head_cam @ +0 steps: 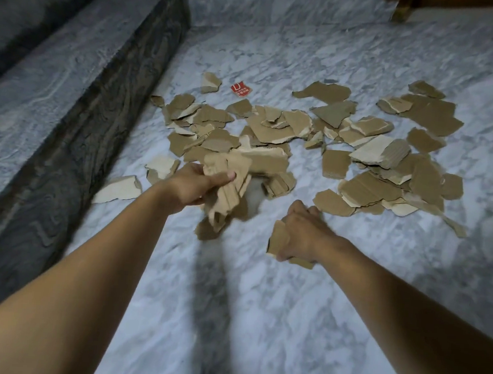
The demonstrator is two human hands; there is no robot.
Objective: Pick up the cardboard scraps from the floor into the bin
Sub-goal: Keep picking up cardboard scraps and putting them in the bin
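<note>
Several torn brown cardboard scraps [275, 127] lie scattered over the grey marbled floor [259, 319], spreading from the left step to the right. My left hand [194, 184] grips a bundle of cardboard scraps [228, 185] held above the floor, thumb across the top. My right hand [303, 234] holds another cardboard scrap [278, 241], its fingers curled round the piece. One small red printed scrap [240, 89] lies at the far edge of the pile. No bin is in view.
A dark stone step [77, 134] runs diagonally along the left side. A wooden furniture leg [400, 7] stands at the top right. Shadows of my arms fall on the floor below my hands.
</note>
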